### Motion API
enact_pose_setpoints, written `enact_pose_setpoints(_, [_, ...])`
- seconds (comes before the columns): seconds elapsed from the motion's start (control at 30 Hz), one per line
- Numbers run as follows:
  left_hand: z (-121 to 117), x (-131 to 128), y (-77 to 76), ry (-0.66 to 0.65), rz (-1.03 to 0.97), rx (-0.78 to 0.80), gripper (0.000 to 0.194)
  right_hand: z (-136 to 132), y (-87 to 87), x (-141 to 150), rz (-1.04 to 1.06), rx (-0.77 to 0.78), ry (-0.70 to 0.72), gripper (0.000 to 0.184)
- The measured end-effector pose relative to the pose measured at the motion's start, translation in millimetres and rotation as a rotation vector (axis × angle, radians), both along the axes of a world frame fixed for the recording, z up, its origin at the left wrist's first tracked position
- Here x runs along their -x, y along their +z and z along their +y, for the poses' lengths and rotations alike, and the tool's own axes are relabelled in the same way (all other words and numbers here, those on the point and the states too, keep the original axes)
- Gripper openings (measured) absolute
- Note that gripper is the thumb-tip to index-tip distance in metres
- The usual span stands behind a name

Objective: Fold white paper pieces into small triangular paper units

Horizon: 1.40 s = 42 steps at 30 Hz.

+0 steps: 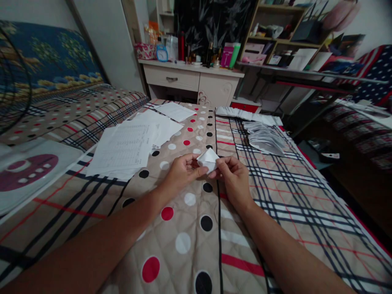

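A small folded piece of white paper (208, 160), pointed at the top, is held between both hands above the middle of the bed. My left hand (183, 169) pinches its left side, thumb in front. On its right edge, the thumb and fingers of my right hand (234, 175) are closed. To the left lies a loose stack of white sheets (122, 147), some with printed tables. Further back on the right rest a fanned stack of folded papers (263, 138) and a long row of folded white papers (248, 115).
The quilted bedspread (190, 232) has dots and plaid stripes. A plastic-wrapped item with a pink print (30, 171) lies at far left. Behind the bed stands a white dresser (171, 77) bearing a blue clock (161, 53) and bottles. Shelves (281, 41) stand at back right.
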State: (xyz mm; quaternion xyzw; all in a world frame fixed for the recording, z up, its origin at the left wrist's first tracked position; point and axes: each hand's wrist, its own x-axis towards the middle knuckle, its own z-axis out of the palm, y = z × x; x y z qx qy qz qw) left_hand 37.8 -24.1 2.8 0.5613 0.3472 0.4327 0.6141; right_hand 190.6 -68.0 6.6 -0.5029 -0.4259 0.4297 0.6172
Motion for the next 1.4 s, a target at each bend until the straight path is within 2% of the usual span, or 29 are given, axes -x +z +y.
enact_pose_setpoints(0.13, [3, 2, -5.3, 0.096, -0.052, -0.073, 0.028, 0, -1.3, 4, 0.053, 0.055, 0.14, 0.03])
enact_pose_setpoints(0.23, [6, 3, -7.1, 0.119, -0.075, -0.104, 0.029, 1, -2.1, 6, 0.084, 0.116, 0.281, 0.034])
enact_pose_setpoints(0.3, [6, 4, -6.5, 0.128, -0.061, -0.122, 0.031, 1, -2.2, 7, 0.088, 0.133, 0.319, 0.034])
enact_pose_setpoints(0.8, [-5, 8, 7.7, 0.169, 0.087, -0.238, 0.024, 2, -1.9, 5, 0.081, 0.123, 0.383, 0.035])
enact_pose_setpoints(1.13, [-4, 7, 6.3, 0.254, 0.157, -0.305, 0.012, 1, -6.6, 7, 0.055, 0.127, 0.395, 0.033])
enact_pose_setpoints(1.4, [-4, 8, 8.4, 0.22, 0.115, -0.217, 0.013, 0, -4.0, 7, 0.064, 0.136, 0.395, 0.034])
